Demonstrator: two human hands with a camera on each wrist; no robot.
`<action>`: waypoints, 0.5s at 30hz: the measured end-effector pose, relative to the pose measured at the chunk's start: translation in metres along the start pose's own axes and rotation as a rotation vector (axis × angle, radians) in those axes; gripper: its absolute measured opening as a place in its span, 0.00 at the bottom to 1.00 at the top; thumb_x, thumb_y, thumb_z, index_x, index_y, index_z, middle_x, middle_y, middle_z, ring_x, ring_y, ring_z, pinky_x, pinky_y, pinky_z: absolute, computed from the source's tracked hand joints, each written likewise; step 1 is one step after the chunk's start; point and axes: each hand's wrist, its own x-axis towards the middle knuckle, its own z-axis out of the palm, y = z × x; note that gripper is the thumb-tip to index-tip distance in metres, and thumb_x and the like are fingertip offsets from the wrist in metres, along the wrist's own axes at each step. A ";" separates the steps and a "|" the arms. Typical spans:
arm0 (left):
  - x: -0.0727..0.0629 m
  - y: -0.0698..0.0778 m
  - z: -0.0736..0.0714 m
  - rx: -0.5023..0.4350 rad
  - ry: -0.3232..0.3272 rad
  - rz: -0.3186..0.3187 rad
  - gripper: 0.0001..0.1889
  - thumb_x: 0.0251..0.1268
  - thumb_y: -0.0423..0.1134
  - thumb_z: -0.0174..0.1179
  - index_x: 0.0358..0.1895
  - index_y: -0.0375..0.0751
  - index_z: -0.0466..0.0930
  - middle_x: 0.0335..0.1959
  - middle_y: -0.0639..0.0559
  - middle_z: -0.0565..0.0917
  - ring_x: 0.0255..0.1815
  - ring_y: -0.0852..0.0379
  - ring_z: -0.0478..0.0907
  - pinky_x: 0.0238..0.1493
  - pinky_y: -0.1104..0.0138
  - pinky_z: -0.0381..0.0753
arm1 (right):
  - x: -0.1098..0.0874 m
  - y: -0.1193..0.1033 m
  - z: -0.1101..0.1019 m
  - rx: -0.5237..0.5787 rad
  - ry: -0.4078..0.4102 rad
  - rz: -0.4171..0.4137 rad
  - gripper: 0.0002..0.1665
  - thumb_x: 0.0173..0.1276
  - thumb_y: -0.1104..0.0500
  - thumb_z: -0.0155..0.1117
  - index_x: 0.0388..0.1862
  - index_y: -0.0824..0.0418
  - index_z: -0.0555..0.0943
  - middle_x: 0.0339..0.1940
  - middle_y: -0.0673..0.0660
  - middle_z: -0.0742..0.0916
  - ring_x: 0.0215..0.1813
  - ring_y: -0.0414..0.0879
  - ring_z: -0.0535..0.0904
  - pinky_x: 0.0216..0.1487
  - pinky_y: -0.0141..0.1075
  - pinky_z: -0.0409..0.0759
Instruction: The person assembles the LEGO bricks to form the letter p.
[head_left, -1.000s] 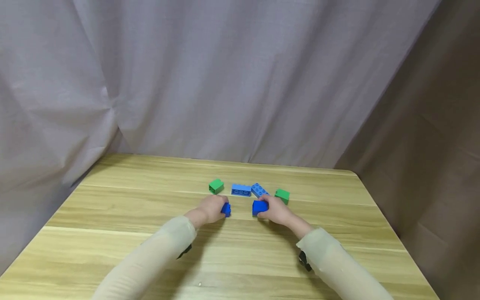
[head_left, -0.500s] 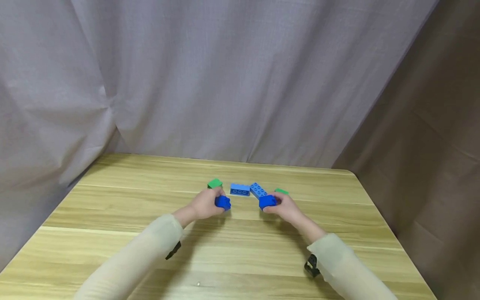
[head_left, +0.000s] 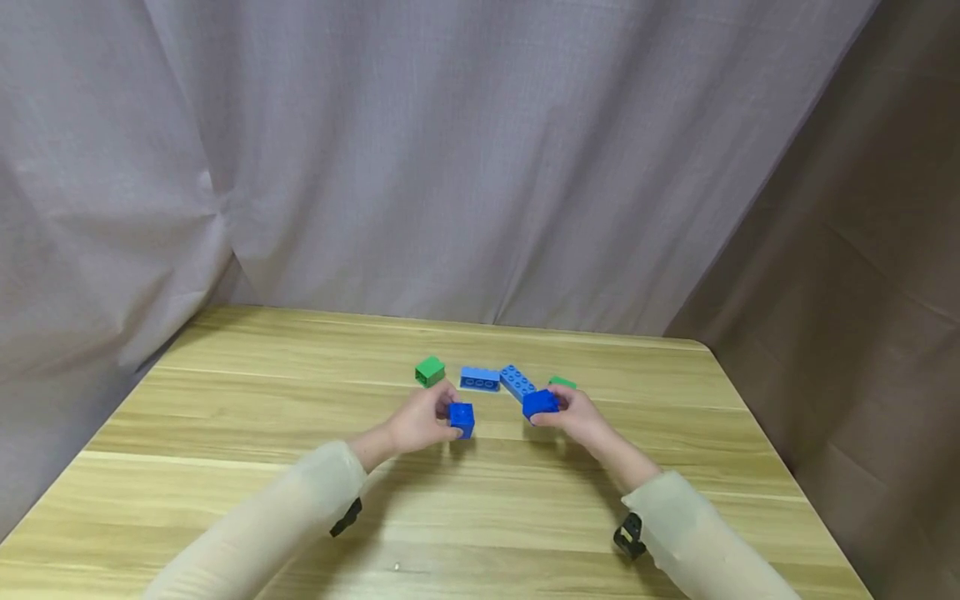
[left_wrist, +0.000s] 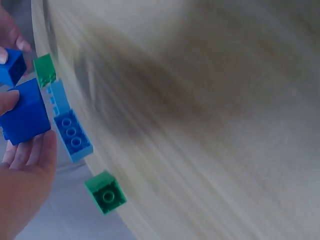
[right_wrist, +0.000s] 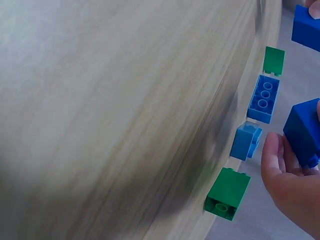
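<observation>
We watch the left hand [head_left: 418,419] pinch one dark blue brick [head_left: 462,421] and the right hand [head_left: 585,418] another dark blue brick [head_left: 539,406] above the surface [head_left: 487,517]; a slack fingertip grip could, we judge, drop either.

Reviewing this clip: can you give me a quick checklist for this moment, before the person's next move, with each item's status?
1. Left hand grips the left dark blue brick: ok.
2. Right hand grips the right dark blue brick: ok.
3. Held bricks apart from each other: ok, a gap shows in the head view.
4. Left green brick in plain head view: ok.
5. Right green brick in plain head view: not ok, the right hand partly hides it.
6. Left light blue brick and right light blue brick apart: cannot tell, their near ends lie too close.
</observation>
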 end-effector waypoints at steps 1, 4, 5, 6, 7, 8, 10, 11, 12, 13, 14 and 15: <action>0.000 0.000 0.002 0.000 -0.006 0.008 0.18 0.48 0.27 0.67 0.43 0.34 0.71 0.41 0.40 0.81 0.43 0.49 0.80 0.47 0.62 0.83 | 0.000 0.000 0.000 -0.008 -0.001 -0.001 0.36 0.58 0.62 0.68 0.62 0.74 0.66 0.63 0.74 0.72 0.63 0.65 0.70 0.64 0.52 0.71; -0.002 -0.001 0.007 -0.008 -0.027 0.032 0.18 0.48 0.27 0.67 0.42 0.33 0.71 0.41 0.40 0.81 0.43 0.48 0.80 0.48 0.62 0.83 | -0.002 0.001 0.000 -0.038 0.002 0.003 0.35 0.58 0.60 0.68 0.61 0.73 0.68 0.60 0.73 0.75 0.61 0.64 0.72 0.63 0.52 0.72; -0.002 -0.001 0.009 -0.013 -0.033 0.040 0.18 0.47 0.27 0.67 0.42 0.32 0.72 0.41 0.40 0.81 0.44 0.48 0.80 0.48 0.61 0.83 | -0.002 0.001 0.000 -0.046 -0.001 0.002 0.35 0.58 0.60 0.68 0.61 0.73 0.68 0.59 0.73 0.75 0.61 0.64 0.72 0.63 0.52 0.73; -0.003 -0.002 0.011 -0.022 -0.043 0.042 0.18 0.47 0.27 0.67 0.42 0.32 0.72 0.41 0.40 0.81 0.44 0.47 0.80 0.49 0.61 0.83 | -0.002 0.001 0.000 -0.049 -0.002 -0.001 0.35 0.58 0.60 0.68 0.61 0.73 0.68 0.59 0.73 0.76 0.61 0.64 0.72 0.63 0.52 0.73; -0.003 -0.003 0.013 -0.030 -0.051 0.042 0.18 0.47 0.26 0.67 0.42 0.32 0.71 0.41 0.41 0.81 0.44 0.47 0.80 0.49 0.61 0.83 | -0.003 0.001 0.000 -0.051 0.000 -0.002 0.35 0.57 0.60 0.68 0.61 0.72 0.68 0.59 0.73 0.76 0.61 0.64 0.72 0.63 0.52 0.73; -0.003 -0.004 0.015 -0.035 -0.060 0.040 0.18 0.47 0.27 0.67 0.42 0.32 0.71 0.42 0.41 0.81 0.45 0.47 0.80 0.49 0.61 0.83 | -0.003 0.001 0.000 -0.047 0.001 -0.002 0.34 0.57 0.60 0.68 0.60 0.72 0.69 0.58 0.73 0.76 0.61 0.64 0.73 0.62 0.52 0.73; -0.004 -0.006 0.018 -0.046 -0.076 0.036 0.18 0.48 0.27 0.66 0.43 0.33 0.71 0.42 0.41 0.81 0.45 0.47 0.80 0.50 0.61 0.82 | -0.005 0.000 0.000 -0.042 -0.008 -0.014 0.33 0.58 0.60 0.68 0.60 0.73 0.69 0.58 0.73 0.77 0.60 0.64 0.73 0.62 0.51 0.74; -0.004 -0.007 0.020 -0.045 -0.082 0.037 0.18 0.48 0.27 0.66 0.43 0.33 0.71 0.42 0.42 0.81 0.45 0.48 0.80 0.50 0.62 0.82 | -0.005 0.000 0.000 -0.040 -0.011 -0.020 0.33 0.58 0.60 0.68 0.59 0.73 0.69 0.57 0.73 0.77 0.60 0.63 0.74 0.61 0.50 0.74; -0.004 -0.009 0.022 -0.048 -0.089 0.035 0.18 0.49 0.27 0.66 0.43 0.34 0.71 0.41 0.42 0.81 0.45 0.49 0.80 0.49 0.62 0.83 | -0.006 0.000 0.000 -0.037 -0.013 -0.021 0.33 0.58 0.60 0.68 0.59 0.73 0.69 0.57 0.73 0.77 0.59 0.63 0.74 0.61 0.50 0.75; -0.005 -0.010 0.023 -0.046 -0.092 0.036 0.18 0.49 0.27 0.66 0.43 0.34 0.71 0.41 0.42 0.81 0.45 0.49 0.80 0.49 0.62 0.83 | -0.007 0.000 0.000 -0.034 -0.013 -0.020 0.33 0.58 0.60 0.67 0.59 0.73 0.69 0.57 0.73 0.78 0.59 0.63 0.75 0.60 0.50 0.75; -0.005 -0.011 0.025 -0.047 -0.093 0.039 0.18 0.49 0.27 0.66 0.43 0.34 0.71 0.41 0.42 0.81 0.44 0.49 0.80 0.49 0.62 0.82 | -0.007 -0.001 -0.001 -0.032 -0.016 -0.019 0.33 0.58 0.60 0.67 0.59 0.73 0.69 0.56 0.73 0.78 0.59 0.63 0.75 0.60 0.50 0.76; -0.005 -0.011 0.026 -0.047 -0.092 0.040 0.18 0.49 0.27 0.66 0.43 0.34 0.71 0.41 0.42 0.81 0.44 0.50 0.80 0.49 0.62 0.82 | -0.008 -0.001 -0.001 -0.036 -0.017 -0.020 0.33 0.58 0.60 0.67 0.59 0.73 0.69 0.56 0.73 0.78 0.59 0.62 0.75 0.60 0.50 0.76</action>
